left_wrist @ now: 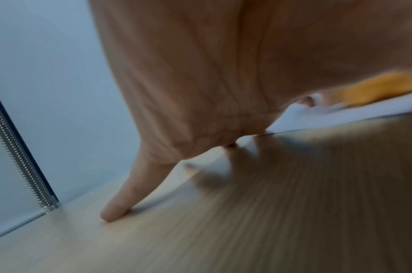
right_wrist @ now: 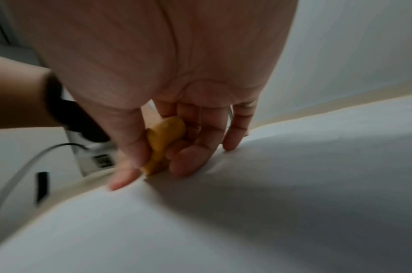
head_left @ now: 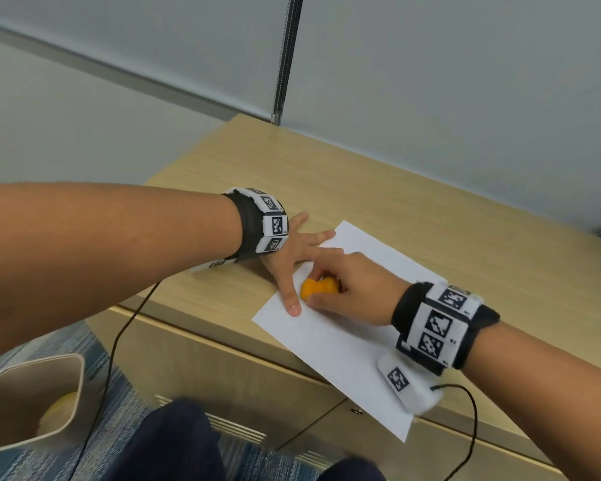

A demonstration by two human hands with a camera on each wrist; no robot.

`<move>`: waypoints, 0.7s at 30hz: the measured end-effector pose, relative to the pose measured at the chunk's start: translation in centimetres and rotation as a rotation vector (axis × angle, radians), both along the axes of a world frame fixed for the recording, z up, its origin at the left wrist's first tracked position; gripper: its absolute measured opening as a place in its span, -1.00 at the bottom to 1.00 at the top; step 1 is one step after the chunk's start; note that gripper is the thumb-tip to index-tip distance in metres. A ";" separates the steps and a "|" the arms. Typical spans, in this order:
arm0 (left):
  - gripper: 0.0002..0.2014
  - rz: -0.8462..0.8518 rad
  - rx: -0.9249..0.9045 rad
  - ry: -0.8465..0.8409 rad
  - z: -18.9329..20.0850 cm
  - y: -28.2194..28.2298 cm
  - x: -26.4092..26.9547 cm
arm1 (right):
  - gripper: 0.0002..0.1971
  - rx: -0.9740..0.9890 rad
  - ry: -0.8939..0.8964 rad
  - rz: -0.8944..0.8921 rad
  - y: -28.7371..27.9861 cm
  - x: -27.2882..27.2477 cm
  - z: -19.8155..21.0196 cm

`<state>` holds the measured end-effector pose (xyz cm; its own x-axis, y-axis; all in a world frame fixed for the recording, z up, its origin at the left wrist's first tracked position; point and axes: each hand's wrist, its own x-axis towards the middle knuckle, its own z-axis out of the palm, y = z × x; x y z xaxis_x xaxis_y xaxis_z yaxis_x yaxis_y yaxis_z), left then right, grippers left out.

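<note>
A white sheet of paper (head_left: 344, 341) lies on the light wooden desk (head_left: 396, 203), overhanging its front edge. My right hand (head_left: 330, 282) grips a small orange piece (head_left: 318, 288), perhaps an eraser, and holds it down on the paper (right_wrist: 247, 203); thumb and fingers curl round the orange piece (right_wrist: 164, 144). My left hand (head_left: 299, 258) lies spread and flat, its thumb and fingers pressing the sheet's left edge. In the left wrist view one finger (left_wrist: 120, 203) touches the desk (left_wrist: 247, 230), with the orange piece (left_wrist: 377, 90) blurred behind.
A beige open bin (head_left: 32, 400) with something yellow inside stands on the blue carpet at lower left. Black cables (head_left: 115, 341) hang from both wrist units. Grey partition walls (head_left: 431, 81) close the desk's far side. Drawer fronts (head_left: 222, 369) lie under the desk edge.
</note>
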<state>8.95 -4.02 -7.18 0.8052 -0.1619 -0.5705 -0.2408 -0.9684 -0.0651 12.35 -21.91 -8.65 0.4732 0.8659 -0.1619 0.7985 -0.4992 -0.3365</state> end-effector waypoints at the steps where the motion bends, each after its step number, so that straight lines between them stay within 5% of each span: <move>1: 0.33 -0.013 0.008 -0.010 -0.3 0.3 0.2 | -0.76 -0.020 0.015 0.063 -0.2 -0.6 0.1; 8: 0.31 -0.058 -0.046 -0.027 -1.1 0.6 0.6 | -0.79 -0.020 -0.108 -0.100 0.9 3.4 1.0; 13: 0.37 -0.079 -0.038 -0.021 -1.0 0.6 0.7 | -0.82 -0.105 0.029 0.162 0.3 -0.4 1.2; 18: 0.34 -0.039 -0.043 -0.010 -1.1 0.5 0.5 | -0.79 -0.024 -0.123 -0.061 0.6 3.2 1.4; 21: 0.39 -0.046 -0.037 -0.011 -1.3 0.7 0.7 | -0.80 -0.067 -0.055 0.102 0.4 0.1 1.4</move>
